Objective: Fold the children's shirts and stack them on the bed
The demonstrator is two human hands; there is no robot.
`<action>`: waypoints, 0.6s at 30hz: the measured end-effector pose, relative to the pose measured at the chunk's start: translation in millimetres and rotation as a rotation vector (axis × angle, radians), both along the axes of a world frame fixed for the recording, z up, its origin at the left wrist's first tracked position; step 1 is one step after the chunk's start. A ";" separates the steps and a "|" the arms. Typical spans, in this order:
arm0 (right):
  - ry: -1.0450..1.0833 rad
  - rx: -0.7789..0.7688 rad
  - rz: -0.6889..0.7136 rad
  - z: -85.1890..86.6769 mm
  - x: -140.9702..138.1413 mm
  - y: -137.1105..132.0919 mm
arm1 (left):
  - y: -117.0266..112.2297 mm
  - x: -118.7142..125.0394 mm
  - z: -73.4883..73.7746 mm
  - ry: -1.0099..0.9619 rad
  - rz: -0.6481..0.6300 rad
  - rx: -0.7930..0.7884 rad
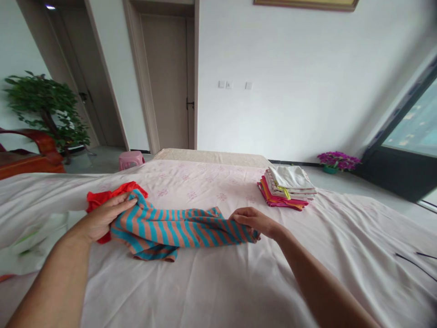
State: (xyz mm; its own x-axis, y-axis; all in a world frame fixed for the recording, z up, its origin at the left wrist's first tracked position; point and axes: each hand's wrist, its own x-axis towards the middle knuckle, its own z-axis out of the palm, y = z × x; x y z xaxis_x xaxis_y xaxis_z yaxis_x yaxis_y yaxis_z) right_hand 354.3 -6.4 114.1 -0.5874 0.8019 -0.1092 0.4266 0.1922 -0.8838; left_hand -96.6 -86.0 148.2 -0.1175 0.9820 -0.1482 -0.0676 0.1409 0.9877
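Note:
A blue and orange striped shirt (pixel 180 228) stretches between my two hands just over the sheet, its lower left part drooping onto it. My left hand (pixel 111 210) pinches the shirt's left end, fingers closed on the cloth. At the other end, my right hand (pixel 254 221) grips the fabric with bent fingers. Behind and beside my left hand lies a crumpled red garment (pixel 99 198). A rumpled white garment (pixel 44 234) with a green print rests left of my left forearm. Beyond my right hand sits a stack of folded clothes (pixel 288 187), white on top and pink below.
A pale pink flowered sheet (pixel 218 282) covers the surface. Past its far edge stand a pink stool (pixel 131 159) and purple flowers (pixel 337 160) in a green pot. A wooden chair (pixel 37 148) and leafy plant (pixel 51 109) are at left. Dark cords (pixel 414 263) lie at right.

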 end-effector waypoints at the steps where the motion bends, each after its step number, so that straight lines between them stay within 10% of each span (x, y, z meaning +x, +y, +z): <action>1: -0.004 -0.054 -0.017 0.7 1.8 5.4 | 0.7 0.6 0.6 -0.008 -0.036 -0.027; 6: -0.164 0.071 -0.292 -16.0 -17.4 40.0 | 4.3 4.5 -2.2 0.004 -0.129 -0.068; 12: -0.495 0.415 -0.148 -28.0 -66.6 36.1 | 0.9 -3.5 1.3 0.020 -0.200 -0.155; 18: -0.067 -0.017 -0.043 -10.1 -37.9 27.4 | -0.4 -13.0 9.8 -0.013 -0.092 -0.158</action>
